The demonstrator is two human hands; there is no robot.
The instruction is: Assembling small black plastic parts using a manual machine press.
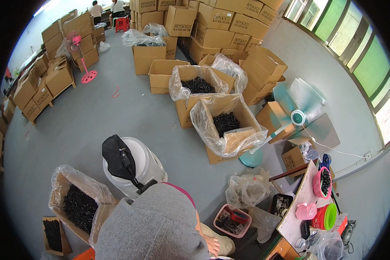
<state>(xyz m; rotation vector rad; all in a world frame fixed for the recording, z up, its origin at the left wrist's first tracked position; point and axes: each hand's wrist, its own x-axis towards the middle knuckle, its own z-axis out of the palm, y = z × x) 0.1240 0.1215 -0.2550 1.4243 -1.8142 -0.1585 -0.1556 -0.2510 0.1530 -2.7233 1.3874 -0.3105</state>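
Note:
Neither of my hands shows in the head view. Close at the lower edge is another person in a grey hooded top [151, 225]. That person's bare hand [210, 243] is partly visible beside a beige trouser leg [226, 246]; whatever it may hold is hidden. To the right of the leg sits a pink basin [221, 211] with small dark and clear parts and a red scoop [239, 216]. At left, a plastic-lined carton [105, 190] holds many black parts [79, 208]. Behind the person, a black bag [118, 158] lies on a white bucket [149, 167].
Lined cartons [258, 134] of black parts stand mid-floor, with stacked boxes [212, 21] behind. A teal fan [298, 117] and a cluttered table [297, 216] with a pink basket [323, 184] are at right. A pink fan [83, 65] stands far left; two people sit far back.

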